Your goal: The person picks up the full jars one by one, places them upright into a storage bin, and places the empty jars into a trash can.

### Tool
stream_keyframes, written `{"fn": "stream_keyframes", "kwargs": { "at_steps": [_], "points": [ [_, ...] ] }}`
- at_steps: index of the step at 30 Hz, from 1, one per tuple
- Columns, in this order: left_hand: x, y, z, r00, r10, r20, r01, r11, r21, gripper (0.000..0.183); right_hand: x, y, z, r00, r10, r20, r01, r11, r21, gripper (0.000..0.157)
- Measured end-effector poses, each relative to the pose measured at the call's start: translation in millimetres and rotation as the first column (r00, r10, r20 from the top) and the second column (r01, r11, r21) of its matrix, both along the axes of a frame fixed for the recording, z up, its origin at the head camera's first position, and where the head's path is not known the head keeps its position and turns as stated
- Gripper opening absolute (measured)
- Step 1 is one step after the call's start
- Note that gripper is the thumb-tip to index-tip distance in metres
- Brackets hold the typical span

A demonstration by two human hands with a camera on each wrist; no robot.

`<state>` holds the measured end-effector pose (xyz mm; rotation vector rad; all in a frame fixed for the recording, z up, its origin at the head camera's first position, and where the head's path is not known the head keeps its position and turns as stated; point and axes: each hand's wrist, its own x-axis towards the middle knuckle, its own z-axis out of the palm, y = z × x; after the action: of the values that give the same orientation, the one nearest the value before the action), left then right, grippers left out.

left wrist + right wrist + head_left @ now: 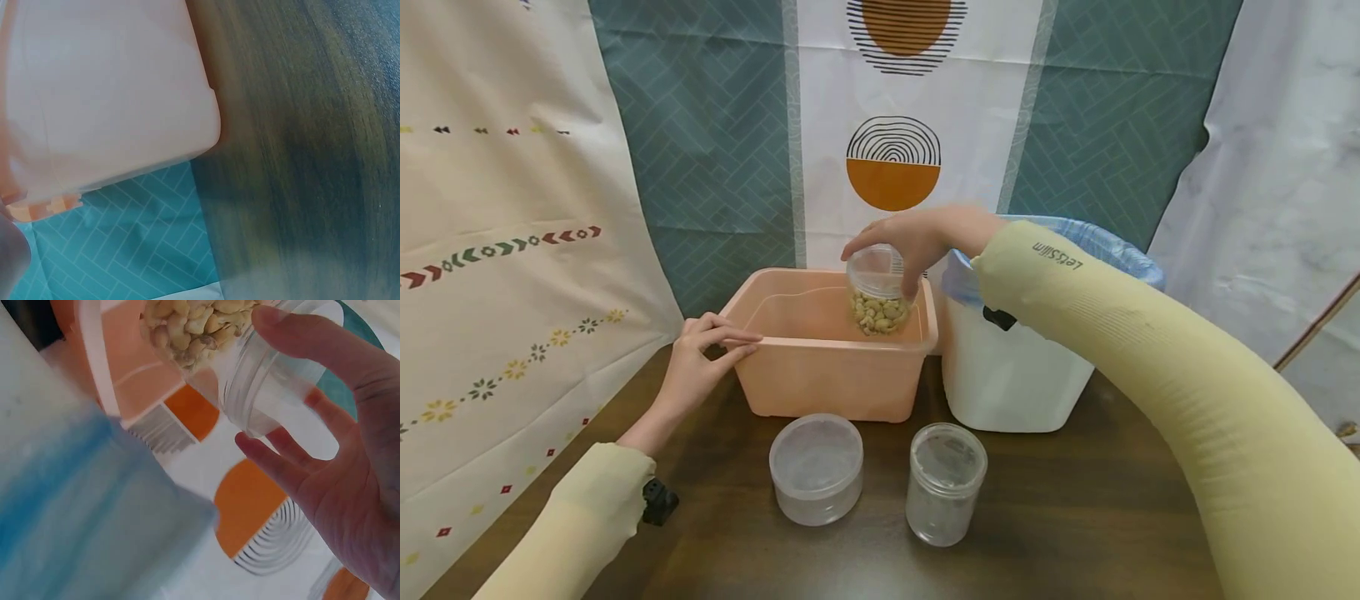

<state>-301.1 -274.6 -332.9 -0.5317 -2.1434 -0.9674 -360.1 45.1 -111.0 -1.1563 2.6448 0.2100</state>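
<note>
My right hand [917, 237] grips a clear plastic jar [877, 271] near its upper part, with the thumb and fingers around it. Pale nuts [197, 325] that look like cashews fill its lower part. The jar is over or inside a peach plastic bin [831, 379], near the bin's right end. My left hand [696, 358] rests on the bin's front left rim, its fingers fairly straight. Only the bin's outer side [112, 87] and a blurred bit of that hand show in the left wrist view.
In front of the bin stand a wide, low clear container [817, 471] and a taller clear jar [946, 483]. A white waste bin [1015, 375] with a blue liner [1112, 250] is to the right. Patterned cloth [715, 150] hangs behind the dark wooden table [1075, 508].
</note>
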Motion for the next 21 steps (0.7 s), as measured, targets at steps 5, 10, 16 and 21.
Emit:
{"fn": "stream_keyframes", "kwargs": {
  "at_steps": [5, 10, 16, 21],
  "points": [
    [0.7, 1, 0.0, 1.0, 0.006, 0.023, -0.006, 1.0, 0.015, 0.02, -5.6, -6, -17.1, 0.999, 0.038, 0.015, -0.039, 0.999, 0.036, 0.093],
    [0.5, 3, 2.1, 0.999, 0.0, 0.037, -0.001, 1.0, 0.021, 0.02, -11.8, -7, -27.5, 0.999, 0.025, 0.033, -0.027, 0.998, 0.054, 0.095],
    [1.1, 3, 1.4, 0.999, 0.006, 0.038, -0.007, 1.0, 0.023, 0.02, -18.4, -14, -37.7, 0.997, 0.042, 0.057, -0.045, 0.998, 0.045, 0.094],
    [1.0, 3, 0.9, 1.0, 0.001, 0.013, -0.001, 1.0, 0.017, 0.02, -21.4, -20, -44.7, 0.996, 0.05, 0.076, -0.052, 0.998, 0.037, 0.093]
  ]
}}
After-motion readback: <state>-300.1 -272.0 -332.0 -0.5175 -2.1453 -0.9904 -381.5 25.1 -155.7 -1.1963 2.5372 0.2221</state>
